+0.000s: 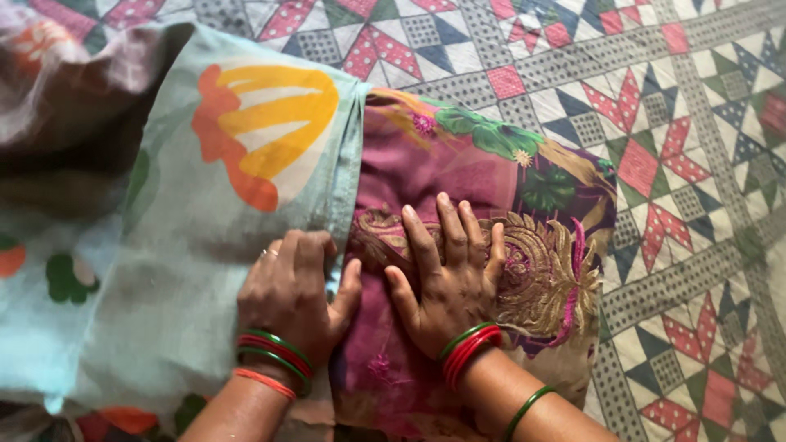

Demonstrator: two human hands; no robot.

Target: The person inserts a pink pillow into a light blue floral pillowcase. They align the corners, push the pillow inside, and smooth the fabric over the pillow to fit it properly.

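Pale-green cloth with an orange-and-yellow flower print lies on the left, over a patchwork quilt. The left hand curls over its folded edge, fingers bent and gripping the fold where it meets the maroon cloth. Just beside it, the right hand lies spread flat, palm down, pressing the maroon cloth beside its gold embroidery. To fold cleanly, I judge the flat hand should pin the maroon layer while the other draws the green edge straight along it, smoothing wrinkles outward.
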